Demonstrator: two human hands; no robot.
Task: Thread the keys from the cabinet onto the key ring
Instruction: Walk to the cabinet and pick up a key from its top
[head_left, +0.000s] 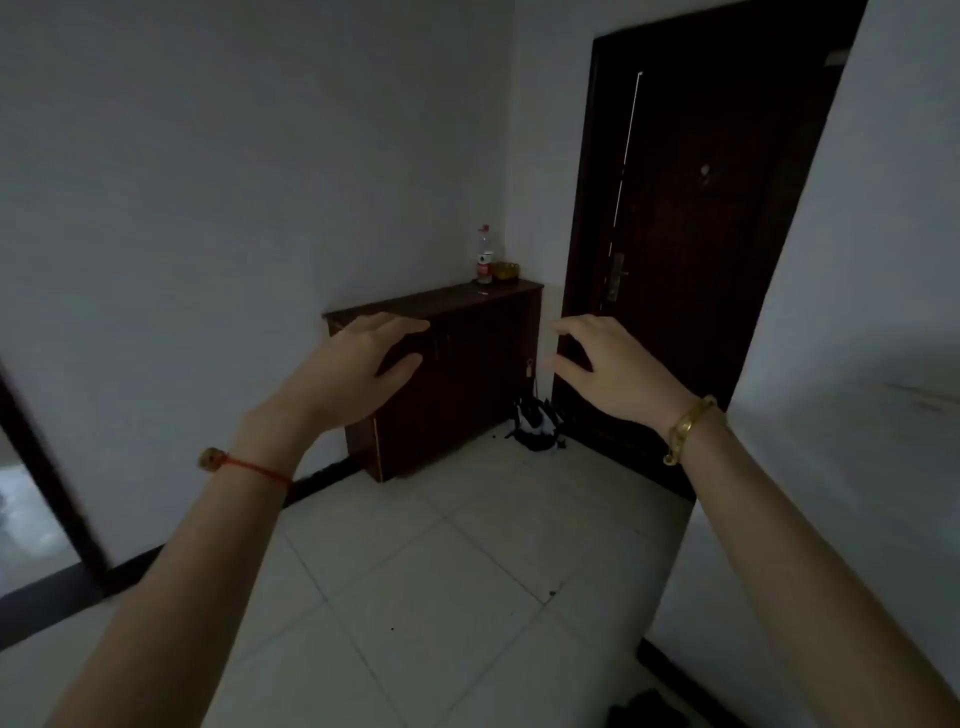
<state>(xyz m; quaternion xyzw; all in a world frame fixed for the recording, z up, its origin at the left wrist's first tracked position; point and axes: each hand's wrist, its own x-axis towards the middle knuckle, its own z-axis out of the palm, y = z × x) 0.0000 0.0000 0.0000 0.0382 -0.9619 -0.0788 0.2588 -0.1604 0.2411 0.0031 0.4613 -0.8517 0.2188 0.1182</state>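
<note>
A low dark wooden cabinet (467, 364) stands against the white wall a few steps ahead, its doors closed. A small pale glint (482, 293) lies on its top; I cannot tell what it is. No keys or key ring can be made out. My left hand (363, 364) is raised in front of the cabinet's left half, fingers spread, holding nothing. My right hand (608, 364) hovers to the right of the cabinet, fingers curved and apart, also holding nothing. Both hands are well short of the cabinet.
A clear bottle with a red cap (484, 254) and a yellowish bowl (505, 271) stand on the cabinet's far end. A dark door (691, 234) is at the right. A black-and-white bag (537, 423) lies on the tiled floor (441, 571) in the corner.
</note>
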